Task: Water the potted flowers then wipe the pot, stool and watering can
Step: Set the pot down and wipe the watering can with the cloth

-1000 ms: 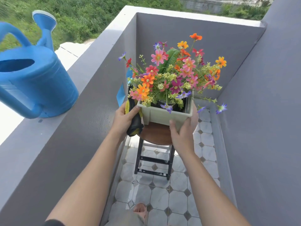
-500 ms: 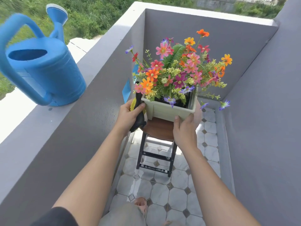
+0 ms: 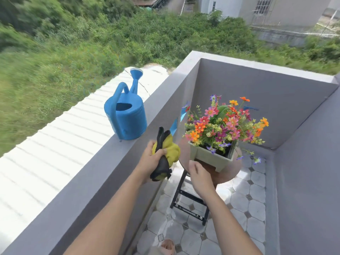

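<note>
A pale rectangular pot (image 3: 207, 157) full of bright flowers (image 3: 223, 124) stands on a round brown stool (image 3: 228, 173) with black legs. My left hand (image 3: 151, 161) is closed around a bunched yellow and black cloth (image 3: 166, 153), held just left of the pot. My right hand (image 3: 199, 176) hovers below the pot's near corner with fingers loosely apart, holding nothing. A blue watering can (image 3: 127, 116) sits upright on top of the grey balcony wall (image 3: 103, 181), up and left of the cloth.
Grey walls enclose the narrow balcony on the left, far end and right (image 3: 303, 162). The floor has white octagonal tiles (image 3: 244, 205). A foot in a sandal (image 3: 167, 247) shows at the bottom. Beyond the wall lie a white corrugated roof (image 3: 46, 153) and greenery.
Both hands have come off the pot, which now rests on the stool. The left hand pulled the cloth back to the left. The view swung upward and left.
</note>
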Motion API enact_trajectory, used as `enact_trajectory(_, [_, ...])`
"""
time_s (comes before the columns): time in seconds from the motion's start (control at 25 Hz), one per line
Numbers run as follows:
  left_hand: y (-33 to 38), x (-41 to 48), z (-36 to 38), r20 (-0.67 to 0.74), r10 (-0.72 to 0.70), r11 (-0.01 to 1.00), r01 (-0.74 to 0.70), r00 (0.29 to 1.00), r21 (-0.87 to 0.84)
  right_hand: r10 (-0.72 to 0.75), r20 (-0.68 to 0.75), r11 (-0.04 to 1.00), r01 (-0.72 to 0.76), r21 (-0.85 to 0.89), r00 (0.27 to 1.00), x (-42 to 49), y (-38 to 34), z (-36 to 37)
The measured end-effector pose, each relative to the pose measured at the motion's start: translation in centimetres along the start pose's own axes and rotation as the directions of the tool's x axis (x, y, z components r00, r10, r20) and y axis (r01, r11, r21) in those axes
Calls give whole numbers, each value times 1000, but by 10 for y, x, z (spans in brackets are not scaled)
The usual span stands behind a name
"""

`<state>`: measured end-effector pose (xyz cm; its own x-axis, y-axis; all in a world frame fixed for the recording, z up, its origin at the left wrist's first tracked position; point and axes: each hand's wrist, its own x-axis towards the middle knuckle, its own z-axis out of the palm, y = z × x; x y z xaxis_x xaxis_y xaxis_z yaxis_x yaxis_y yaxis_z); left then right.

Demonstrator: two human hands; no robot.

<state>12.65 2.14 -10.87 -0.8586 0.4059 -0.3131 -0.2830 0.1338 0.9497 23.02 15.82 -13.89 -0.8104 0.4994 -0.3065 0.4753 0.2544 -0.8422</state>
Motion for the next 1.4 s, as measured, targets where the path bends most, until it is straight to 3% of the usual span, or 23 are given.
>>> enact_trajectory(0.12, [35,-22,-7,79,20,996,-13,997,-85,-49,135,933,-3,359,990,9,-57,-12])
enact_trajectory(0.2, [48,-28,-10,65,23,995,-17,998,-100,-131,163,903,50,428,978,17,-76,-15])
enact_trajectory(0.32, [59,-31,-15,17,137,987,-138,990,88,-313,108,916,270,297,944,17,-99,-25])
enact_trajectory(0.44, [71,-35,-20,-108,268,929,-227,957,293,-480,45,867,466,176,876,17,-121,-36])
enact_trajectory(0.52, [81,-36,-18,-207,364,896,-282,908,342,-588,16,808,585,72,809,15,-139,-44])
enact_trajectory(0.6, [100,-38,-14,-255,430,885,-348,866,309,-598,129,802,593,74,791,17,-153,-53])
enact_trajectory(0.68, [123,-37,-20,-278,422,900,-361,863,244,-520,342,852,506,137,783,22,-163,-58])
enact_trajectory(0.76, [136,-31,-40,-247,380,917,-327,892,230,-513,393,856,490,167,763,34,-170,-56])
enact_trajectory(0.96, [157,-10,-97,-119,304,938,-276,945,210,-567,240,820,513,254,788,69,-224,-34])
enact_trajectory(1.2, [169,80,-146,-354,140,969,-54,925,242,-534,160,845,528,79,830,136,-278,27])
enact_trajectory(1.4, [136,100,-137,-394,55,882,141,918,450,-487,239,859,511,-44,840,167,-250,50])
